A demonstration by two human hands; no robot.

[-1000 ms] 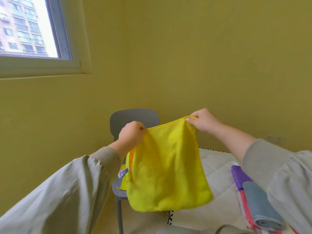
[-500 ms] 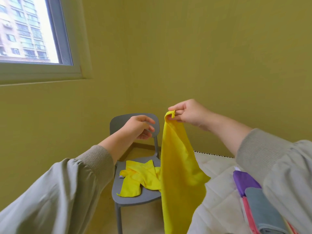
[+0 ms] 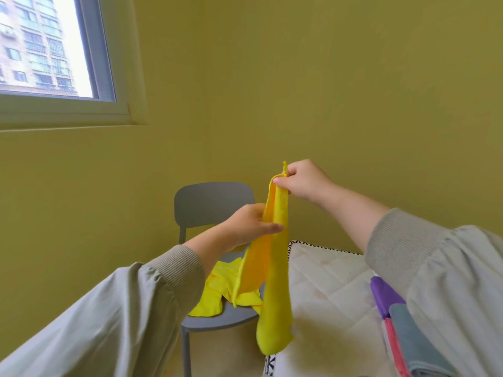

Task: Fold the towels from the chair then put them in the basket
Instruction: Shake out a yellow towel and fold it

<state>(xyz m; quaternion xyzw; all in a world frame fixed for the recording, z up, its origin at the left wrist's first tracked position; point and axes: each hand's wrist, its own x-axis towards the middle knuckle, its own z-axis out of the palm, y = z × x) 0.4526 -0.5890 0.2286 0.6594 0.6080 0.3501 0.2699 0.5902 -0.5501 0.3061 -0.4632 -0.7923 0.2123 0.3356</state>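
A yellow towel point(image 3: 275, 289) hangs folded lengthwise in the air in front of me. My right hand point(image 3: 304, 182) pinches its top corners together. My left hand point(image 3: 249, 225) holds the hanging towel a little lower, fingers on the far side and thumb across the near side. Behind and below stands a grey chair point(image 3: 212, 205) with another crumpled yellow towel point(image 3: 217, 292) on its seat. The basket is not in view.
A white quilted mattress point(image 3: 326, 284) lies to the right of the chair. On it at the right edge sit folded towels: purple point(image 3: 385, 293), grey-blue point(image 3: 413, 338) and pink point(image 3: 394, 346). Yellow walls meet in a corner behind; a window point(image 3: 51, 47) is at upper left.
The towel went from spread wide between both hands to folded in half and hanging from my right hand. My left hand let go, then took hold of the towel lower down.
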